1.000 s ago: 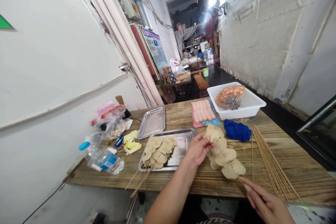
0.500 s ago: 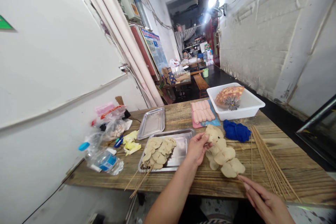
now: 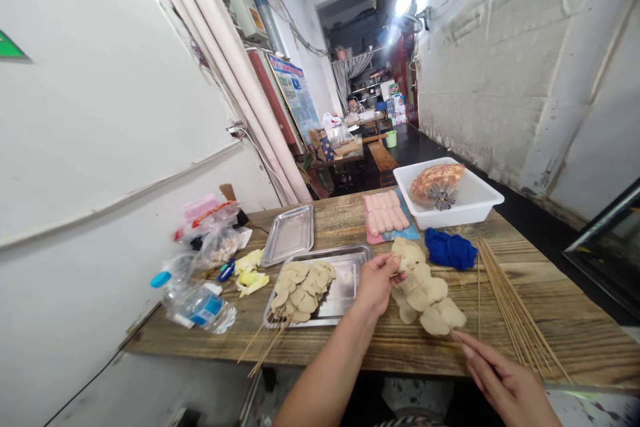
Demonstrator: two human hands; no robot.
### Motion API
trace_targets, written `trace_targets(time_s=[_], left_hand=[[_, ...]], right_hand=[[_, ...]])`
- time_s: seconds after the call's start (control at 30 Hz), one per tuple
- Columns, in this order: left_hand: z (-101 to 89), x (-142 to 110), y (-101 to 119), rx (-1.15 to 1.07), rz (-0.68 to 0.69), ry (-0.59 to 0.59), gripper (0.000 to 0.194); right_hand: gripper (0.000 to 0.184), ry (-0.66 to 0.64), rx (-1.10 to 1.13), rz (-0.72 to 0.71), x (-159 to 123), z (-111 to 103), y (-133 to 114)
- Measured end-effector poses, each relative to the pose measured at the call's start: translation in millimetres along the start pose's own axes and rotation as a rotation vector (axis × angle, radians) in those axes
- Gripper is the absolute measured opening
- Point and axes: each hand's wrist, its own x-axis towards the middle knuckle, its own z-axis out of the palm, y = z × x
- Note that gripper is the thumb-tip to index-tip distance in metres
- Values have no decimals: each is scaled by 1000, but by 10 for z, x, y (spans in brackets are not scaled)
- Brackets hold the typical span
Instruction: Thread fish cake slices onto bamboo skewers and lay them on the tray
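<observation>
My right hand (image 3: 495,368) pinches the bare lower end of a wooden skewer strung with thin, round beige slices (image 3: 425,289). At the skewer's far end, my left hand (image 3: 377,283) has thumb and fingers closed on the topmost slice (image 3: 407,253). What the slices are made of, I cannot tell. Left of my left hand, finished-looking skewers of the same slices (image 3: 303,290) lie heaped on a metal tray (image 3: 345,285), their sticks poking over its near edge. Bare wooden skewers (image 3: 520,313) lie fanned out on the table to the right.
A pack of pink sausages (image 3: 385,213) and a white tub (image 3: 450,215) holding bundled skewered food stand at the back. A blue cloth (image 3: 451,249) lies nearby. Another metal tray (image 3: 289,235), yellow plastic (image 3: 251,273) and a water bottle (image 3: 207,307) are leftward. A person (image 3: 355,105) sits far back.
Hardly anything differs. The slice-laden skewer has shifted very slightly, and both hands keep their grip on it.
</observation>
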Motion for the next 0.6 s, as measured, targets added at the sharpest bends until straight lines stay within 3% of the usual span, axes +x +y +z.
trace_targets(time_s=[0.6], left_hand=[[31, -84, -106, -11, -39, -64, 36]], right_hand=[[39, 6, -3, -14, 64, 75, -95]])
